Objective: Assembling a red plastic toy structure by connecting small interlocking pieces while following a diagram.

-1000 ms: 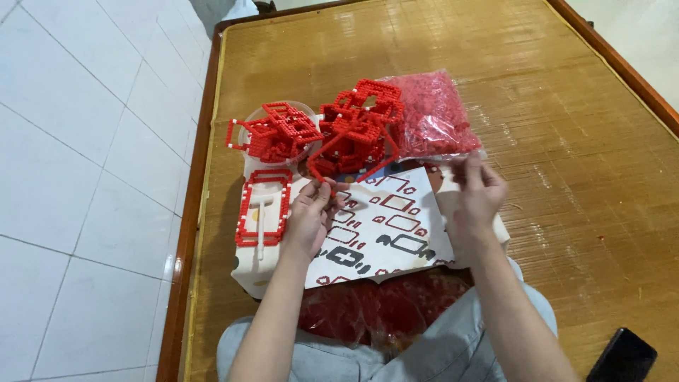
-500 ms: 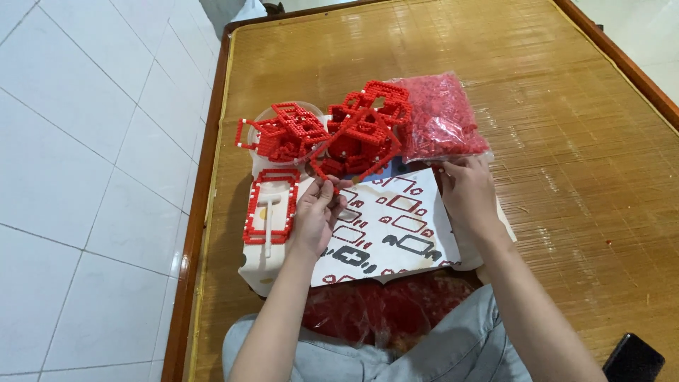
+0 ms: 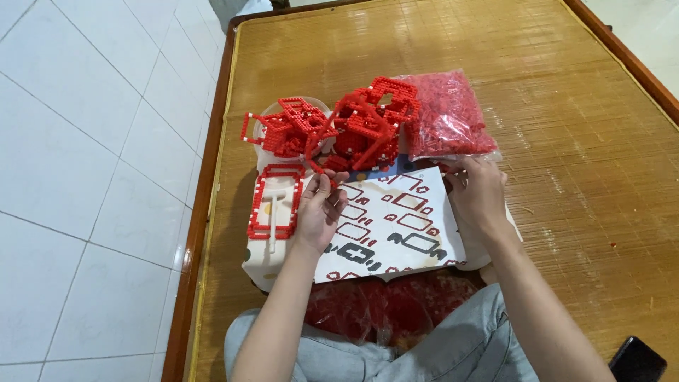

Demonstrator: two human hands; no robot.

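Pinching knobbly red brick lattice (image 3: 368, 127), left hand (image 3: 320, 209); right hand (image 3: 481, 194) fingers curled at glossy printed sheet (image 3: 396, 226), grip unclear.

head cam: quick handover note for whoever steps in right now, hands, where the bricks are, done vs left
Left hand: fingertips at the big red brick model, on the instruction sheet.
Right hand: at the sheet's upper right corner, beside the clear bag of red bricks; whether it holds anything is unclear.
Done: open lattice sections; a flat red frame lies on the white tray.
Left: the bag is full, more red bags in the lap.
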